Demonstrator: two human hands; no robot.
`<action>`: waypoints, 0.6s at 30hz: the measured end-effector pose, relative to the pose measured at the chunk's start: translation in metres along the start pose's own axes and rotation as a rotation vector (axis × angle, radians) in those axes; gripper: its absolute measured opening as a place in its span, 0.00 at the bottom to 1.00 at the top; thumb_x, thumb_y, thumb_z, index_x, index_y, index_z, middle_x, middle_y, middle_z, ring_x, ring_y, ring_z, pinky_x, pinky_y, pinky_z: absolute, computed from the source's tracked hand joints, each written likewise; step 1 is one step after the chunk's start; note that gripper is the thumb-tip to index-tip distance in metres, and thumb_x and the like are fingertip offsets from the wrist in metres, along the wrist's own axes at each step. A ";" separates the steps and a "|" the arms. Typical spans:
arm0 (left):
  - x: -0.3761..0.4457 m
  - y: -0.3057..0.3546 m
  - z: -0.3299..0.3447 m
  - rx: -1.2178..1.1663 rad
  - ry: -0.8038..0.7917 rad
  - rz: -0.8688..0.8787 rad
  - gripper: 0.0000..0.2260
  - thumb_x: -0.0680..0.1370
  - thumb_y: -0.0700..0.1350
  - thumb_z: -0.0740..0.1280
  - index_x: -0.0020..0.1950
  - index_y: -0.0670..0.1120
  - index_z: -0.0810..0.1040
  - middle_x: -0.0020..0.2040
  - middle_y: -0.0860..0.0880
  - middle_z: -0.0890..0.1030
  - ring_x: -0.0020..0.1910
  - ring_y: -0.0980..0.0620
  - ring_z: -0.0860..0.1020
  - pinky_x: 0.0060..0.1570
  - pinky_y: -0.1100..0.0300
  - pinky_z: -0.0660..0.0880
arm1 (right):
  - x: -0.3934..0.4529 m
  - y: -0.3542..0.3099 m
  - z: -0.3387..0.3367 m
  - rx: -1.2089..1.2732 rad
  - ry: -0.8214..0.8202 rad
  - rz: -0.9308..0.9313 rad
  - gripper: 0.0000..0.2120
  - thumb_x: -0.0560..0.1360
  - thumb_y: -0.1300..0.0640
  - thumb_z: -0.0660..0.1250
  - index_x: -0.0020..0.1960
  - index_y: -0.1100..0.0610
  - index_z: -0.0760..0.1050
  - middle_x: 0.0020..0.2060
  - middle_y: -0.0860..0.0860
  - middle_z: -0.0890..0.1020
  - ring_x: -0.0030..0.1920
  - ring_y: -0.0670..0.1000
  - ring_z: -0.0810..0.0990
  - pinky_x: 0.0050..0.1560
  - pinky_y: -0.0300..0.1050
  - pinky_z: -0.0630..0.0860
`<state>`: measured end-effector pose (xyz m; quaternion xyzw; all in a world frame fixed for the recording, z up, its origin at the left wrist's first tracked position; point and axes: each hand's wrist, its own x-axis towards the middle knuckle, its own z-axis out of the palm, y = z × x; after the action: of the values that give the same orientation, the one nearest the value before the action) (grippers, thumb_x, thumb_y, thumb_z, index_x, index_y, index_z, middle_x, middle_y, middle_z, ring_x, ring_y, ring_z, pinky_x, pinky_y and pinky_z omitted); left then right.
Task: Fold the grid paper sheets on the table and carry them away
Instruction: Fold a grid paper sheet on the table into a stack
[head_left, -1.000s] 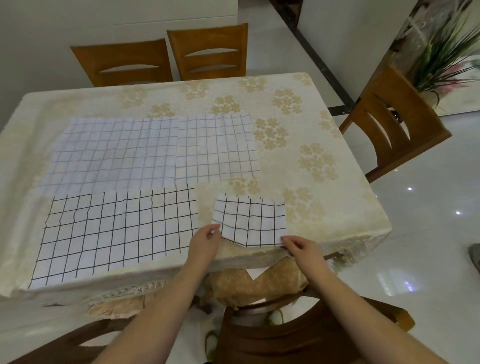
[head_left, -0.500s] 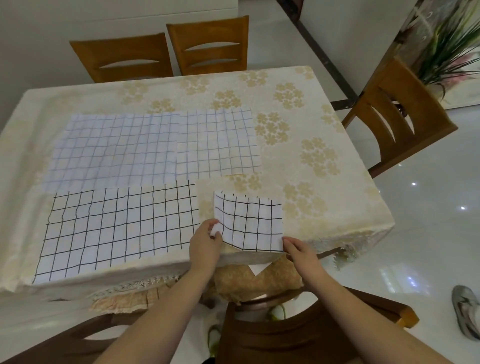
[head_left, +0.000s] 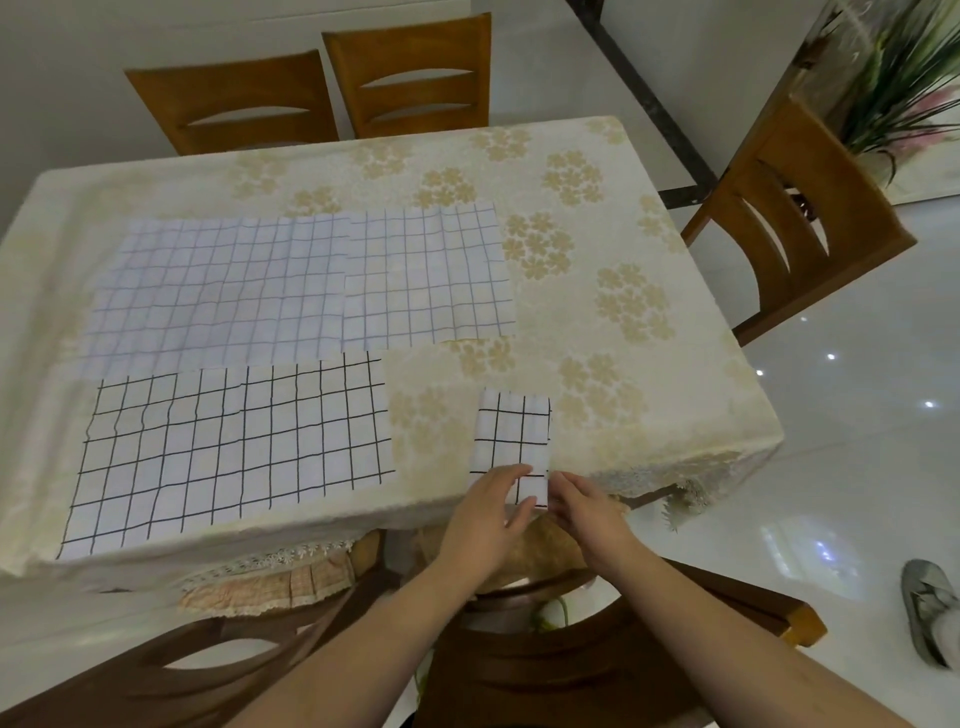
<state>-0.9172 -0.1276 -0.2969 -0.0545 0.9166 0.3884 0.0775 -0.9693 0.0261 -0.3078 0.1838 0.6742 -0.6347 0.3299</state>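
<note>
A small folded grid paper (head_left: 511, 434), white with black lines, lies at the near table edge. My left hand (head_left: 485, 512) and my right hand (head_left: 584, 509) pinch its near end from either side. A large black-lined grid sheet (head_left: 234, 447) lies flat at the near left. Behind it a large faint blue-lined sheet (head_left: 218, 296) lies flat, and a smaller blue-lined sheet (head_left: 426, 275) sits to its right. All rest on the table (head_left: 597, 312) with its cream floral cloth.
Two wooden chairs (head_left: 311, 88) stand at the far side, another chair (head_left: 795, 218) at the right, and one chair (head_left: 571, 660) right below my arms. A plant (head_left: 893, 78) stands at the far right. A grey shoe (head_left: 930, 608) lies on the glossy floor.
The small sheet went from a wide rectangle to a narrow folded strip. My hands came together at its near end, the left moving right and the right moving left.
</note>
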 end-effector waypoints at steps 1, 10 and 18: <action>-0.004 -0.004 -0.001 -0.013 0.028 -0.006 0.18 0.81 0.56 0.59 0.71 0.56 0.69 0.67 0.58 0.73 0.64 0.60 0.71 0.63 0.62 0.69 | 0.002 0.001 0.000 -0.006 0.006 0.013 0.09 0.81 0.51 0.61 0.54 0.52 0.78 0.59 0.67 0.76 0.61 0.65 0.75 0.62 0.56 0.74; -0.024 -0.037 -0.016 -0.219 0.164 -0.287 0.10 0.81 0.47 0.61 0.61 0.51 0.76 0.52 0.57 0.78 0.51 0.62 0.76 0.53 0.64 0.75 | 0.021 0.001 0.012 -0.161 0.051 0.075 0.19 0.75 0.56 0.70 0.63 0.63 0.75 0.41 0.55 0.80 0.37 0.50 0.79 0.37 0.40 0.79; -0.028 -0.052 0.004 -0.978 -0.166 -0.813 0.32 0.70 0.70 0.66 0.65 0.49 0.76 0.57 0.48 0.83 0.55 0.50 0.82 0.62 0.47 0.75 | 0.004 -0.012 0.033 -0.107 -0.053 0.132 0.05 0.76 0.63 0.68 0.46 0.63 0.72 0.32 0.56 0.72 0.29 0.49 0.74 0.30 0.37 0.76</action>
<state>-0.8814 -0.1595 -0.3308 -0.3966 0.5305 0.7042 0.2558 -0.9726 -0.0083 -0.3009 0.1931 0.6845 -0.5793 0.3982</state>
